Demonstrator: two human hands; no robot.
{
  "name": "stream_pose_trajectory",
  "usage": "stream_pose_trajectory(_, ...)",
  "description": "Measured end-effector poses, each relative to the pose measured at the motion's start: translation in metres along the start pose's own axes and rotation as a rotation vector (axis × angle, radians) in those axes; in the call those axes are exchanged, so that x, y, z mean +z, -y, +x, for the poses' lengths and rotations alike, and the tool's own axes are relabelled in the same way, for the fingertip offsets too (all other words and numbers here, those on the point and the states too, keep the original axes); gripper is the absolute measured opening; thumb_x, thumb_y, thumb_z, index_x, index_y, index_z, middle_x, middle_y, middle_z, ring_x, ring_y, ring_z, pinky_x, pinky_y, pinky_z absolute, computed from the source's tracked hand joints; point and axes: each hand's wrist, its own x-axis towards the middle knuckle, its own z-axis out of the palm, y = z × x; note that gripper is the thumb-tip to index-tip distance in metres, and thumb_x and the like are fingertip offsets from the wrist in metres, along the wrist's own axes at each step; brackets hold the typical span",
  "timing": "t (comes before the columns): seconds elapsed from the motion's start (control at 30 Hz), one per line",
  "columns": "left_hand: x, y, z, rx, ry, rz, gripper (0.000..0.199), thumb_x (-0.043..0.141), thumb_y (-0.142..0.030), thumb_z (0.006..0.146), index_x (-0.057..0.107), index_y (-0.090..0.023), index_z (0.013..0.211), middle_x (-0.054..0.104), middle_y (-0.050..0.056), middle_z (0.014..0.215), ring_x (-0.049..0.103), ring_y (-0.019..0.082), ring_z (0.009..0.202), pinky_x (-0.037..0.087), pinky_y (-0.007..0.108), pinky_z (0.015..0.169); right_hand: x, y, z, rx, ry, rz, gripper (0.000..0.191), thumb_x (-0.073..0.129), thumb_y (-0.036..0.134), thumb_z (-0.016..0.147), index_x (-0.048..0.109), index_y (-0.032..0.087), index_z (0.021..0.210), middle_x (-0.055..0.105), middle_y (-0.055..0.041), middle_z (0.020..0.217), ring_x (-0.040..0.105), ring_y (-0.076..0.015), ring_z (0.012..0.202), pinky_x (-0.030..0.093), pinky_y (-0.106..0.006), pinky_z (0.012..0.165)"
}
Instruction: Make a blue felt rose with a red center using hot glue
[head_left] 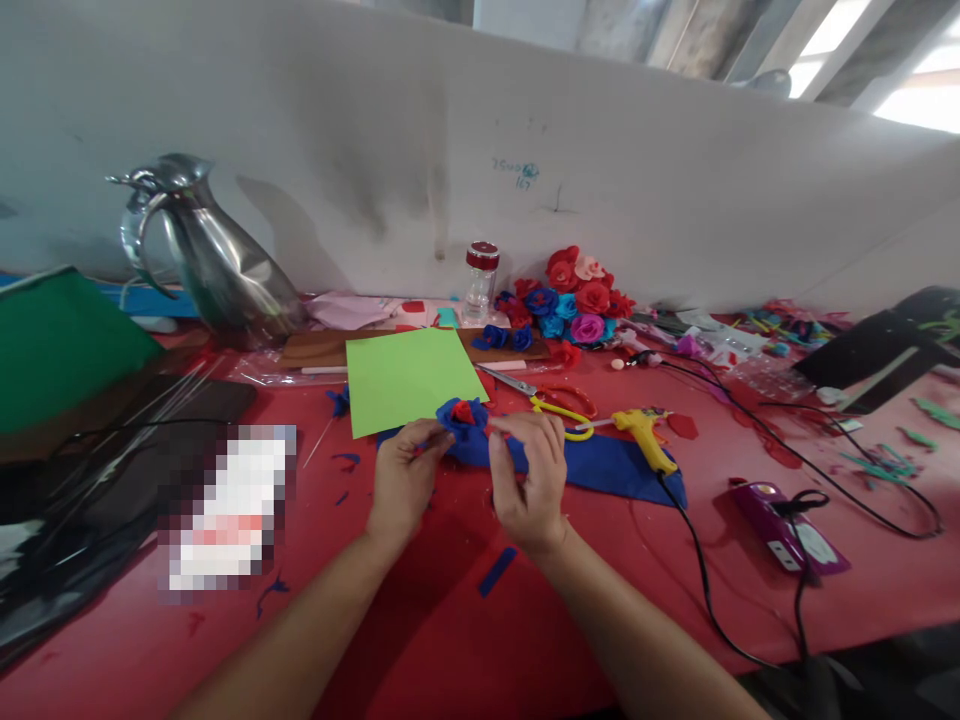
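Note:
My left hand (405, 475) is closed on a craft flower (466, 412) with blue outer petals and a red centre, pinching its left side. My right hand (531, 475) is at the flower's right side, thumb and fingertips drawn close together. A bit of red shows by those fingertips, but what they pinch is unclear. Under and behind the hands, a strip of blue craft sheet (600, 468) lies on the red table (442, 620). A yellow glue gun (639, 438) rests on the strip's right part. Scissors (559, 402) with red and yellow handles lie behind it.
A light green sheet (409, 378) lies just behind the flower. Finished flowers (581, 305), a lidded glass jar (481, 280) and a steel jug (214, 250) stand along the wall. A purple power strip (787, 530) with cords lies at right. Blue scraps (497, 572) are scattered about.

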Motion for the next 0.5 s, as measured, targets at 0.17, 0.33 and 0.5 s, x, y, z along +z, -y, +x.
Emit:
stream_pose_trajectory(0.17, -0.004, 0.003, 0.004, -0.048, 0.077, 0.028, 0.008, 0.066, -0.024, 0.07, 0.069, -0.02, 0.065, 0.069, 0.003, 0.076, 0.061, 0.019, 0.078, 0.05, 0.033, 0.08, 0.01, -0.012, 0.002, 0.54, 0.135, 0.353, 0.019, 0.055, 0.035, 0.092, 0.066, 0.02, 0.095, 0.066, -0.0034, 0.084, 0.06, -0.017, 0.078, 0.047, -0.031, 0.073)
stream_pose_trajectory(0.33, -0.005, 0.001, 0.004, 0.009, 0.158, 0.074, 0.01, 0.063, -0.023, 0.072, 0.073, -0.021, 0.071, 0.071, 0.004, 0.078, 0.062, 0.022, 0.082, 0.05, 0.034, 0.08, 0.012, -0.015, 0.002, 0.625, 0.158, 0.51, 0.015, 0.064, 0.034, 0.086, 0.066, 0.02, 0.092, 0.064, -0.0012, 0.08, 0.058, -0.0148, 0.073, 0.047, -0.028, 0.07)
stream_pose_trajectory(0.5, -0.006, 0.002, 0.005, 0.016, 0.165, 0.114, 0.01, 0.062, -0.022, 0.073, 0.071, -0.02, 0.069, 0.07, 0.003, 0.078, 0.061, 0.021, 0.081, 0.049, 0.034, 0.08, 0.008, -0.014, 0.005, 0.533, 0.11, 0.423, 0.012, 0.066, 0.03, 0.083, 0.067, 0.02, 0.089, 0.065, -0.0026, 0.083, 0.058, -0.0154, 0.075, 0.047, -0.029, 0.072)
